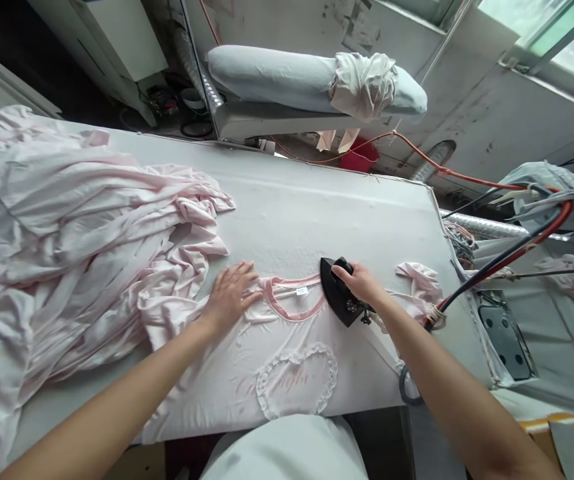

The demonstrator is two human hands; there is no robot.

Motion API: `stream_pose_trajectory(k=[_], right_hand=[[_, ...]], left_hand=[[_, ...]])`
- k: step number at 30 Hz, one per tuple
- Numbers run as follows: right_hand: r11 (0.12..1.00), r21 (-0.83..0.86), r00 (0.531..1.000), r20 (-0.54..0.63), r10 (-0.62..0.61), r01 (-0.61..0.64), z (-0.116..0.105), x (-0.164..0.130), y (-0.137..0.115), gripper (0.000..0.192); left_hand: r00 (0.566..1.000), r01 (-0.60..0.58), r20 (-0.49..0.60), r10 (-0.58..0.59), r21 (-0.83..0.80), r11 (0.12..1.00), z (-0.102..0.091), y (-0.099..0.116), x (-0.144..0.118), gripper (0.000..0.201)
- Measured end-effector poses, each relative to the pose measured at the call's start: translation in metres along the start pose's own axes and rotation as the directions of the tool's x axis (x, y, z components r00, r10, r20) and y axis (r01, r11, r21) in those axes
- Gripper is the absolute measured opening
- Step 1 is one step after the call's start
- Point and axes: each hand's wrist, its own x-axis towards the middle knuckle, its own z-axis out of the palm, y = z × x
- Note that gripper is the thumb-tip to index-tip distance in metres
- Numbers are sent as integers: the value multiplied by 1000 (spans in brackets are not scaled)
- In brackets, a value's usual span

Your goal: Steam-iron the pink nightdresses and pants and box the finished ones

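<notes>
A pale pink shirt (227, 387) with a darker pink neckband and a ruffled heart on its chest lies spread before me, neck pointing away. My right hand (361, 283) is wrapped round the handle of a black iron (334, 293). The iron's soleplate rests on the shirt's shoulder, just right of the neckband. Fingers stretched out, my left hand (231, 293) lies flat on the opposite shoulder, left of the neckband. A small white label (301, 291) shows inside the neck.
Pink garments (91, 233) are heaped on the left of the white padded table (297, 220). Red and dark hoses (507, 260) hang at the right near my forearm. Behind the table stands a padded sleeve board (271, 73) with a bunched cloth (364, 87) on it.
</notes>
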Motion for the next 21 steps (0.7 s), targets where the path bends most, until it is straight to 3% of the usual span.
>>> stream_pose_trajectory(k=[2, 5, 10, 12, 14, 16, 19, 21], right_hand=[[1000, -7, 1000, -17, 4, -4, 0, 0, -1, 49], [1000, -14, 1000, -12, -5, 5, 0, -1, -3, 48], [999, -37, 999, -9, 34, -34, 2, -2, -10, 36], [998, -57, 999, 51, 6, -4, 6, -1, -19, 32], [984, -123, 980, 170, -107, 128, 14, 0, -34, 31], [952, -213, 965, 191, -182, 222, 24, 0, -50, 34], [949, -227, 970, 153, -188, 219, 35, -4, -69, 35], [918, -220, 921, 287, -264, 331, 43, -11, -77, 35]], left_hand=[[999, 26, -30, -26, 0, 1000, 2, -4, 18, 31], [999, -26, -29, 24, -83, 996, -6, -5, 37, 21], [997, 57, 63, -41, -276, 960, -21, -12, 45, 39], [992, 94, 108, -69, -242, 966, -23, -19, 47, 43], [987, 113, 134, -94, -145, 983, -24, -27, 49, 41], [984, 122, 133, -116, -39, 992, -24, -31, 51, 38], [979, 147, 129, -156, 75, 986, -24, -24, 53, 37], [971, 176, 145, -190, 101, 979, -23, -13, 55, 37]])
